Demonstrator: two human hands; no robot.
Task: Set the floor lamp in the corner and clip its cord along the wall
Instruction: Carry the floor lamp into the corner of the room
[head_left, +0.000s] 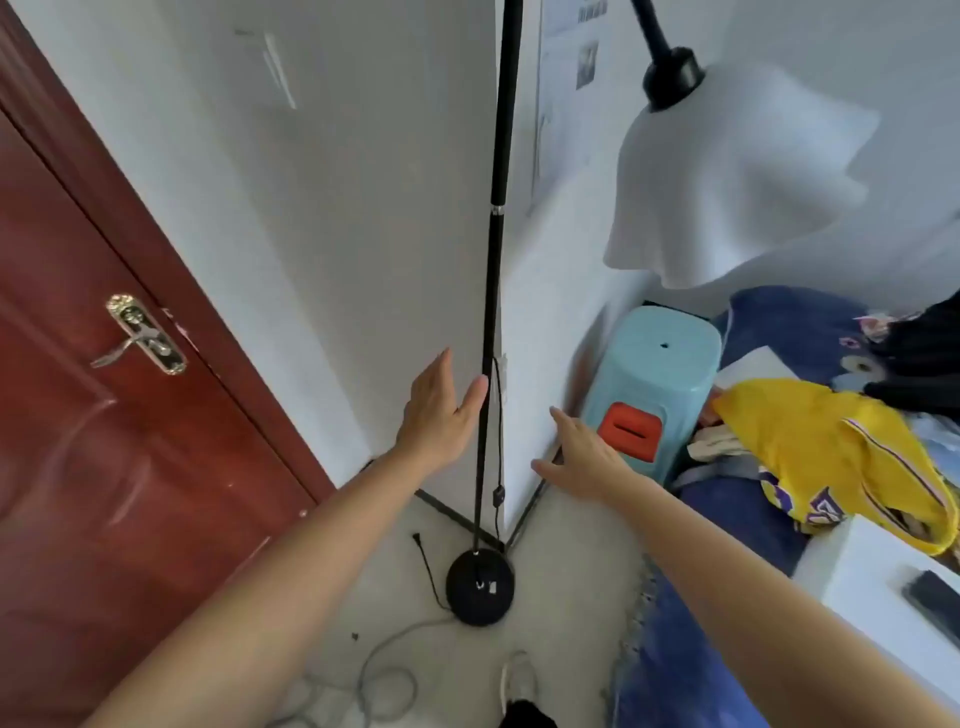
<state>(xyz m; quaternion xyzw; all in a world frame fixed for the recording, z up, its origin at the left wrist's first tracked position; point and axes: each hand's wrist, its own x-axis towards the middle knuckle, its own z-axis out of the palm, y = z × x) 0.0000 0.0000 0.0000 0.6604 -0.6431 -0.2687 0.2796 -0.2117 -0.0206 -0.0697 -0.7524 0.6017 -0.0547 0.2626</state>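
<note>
A black floor lamp stands in the wall corner: its thin pole rises from a round black base on the floor, and its white shade hangs at the upper right. A black cord with an inline switch runs down beside the pole, and its plug end lies on the floor left of the base. My left hand is open just left of the pole, thumb near it. My right hand is open, spread against the right wall.
A red-brown door with a metal handle fills the left. A light blue plastic stool stands right of the corner. Beside it is a bed with blue bedding and a yellow jersey. A grey cable loops on the floor.
</note>
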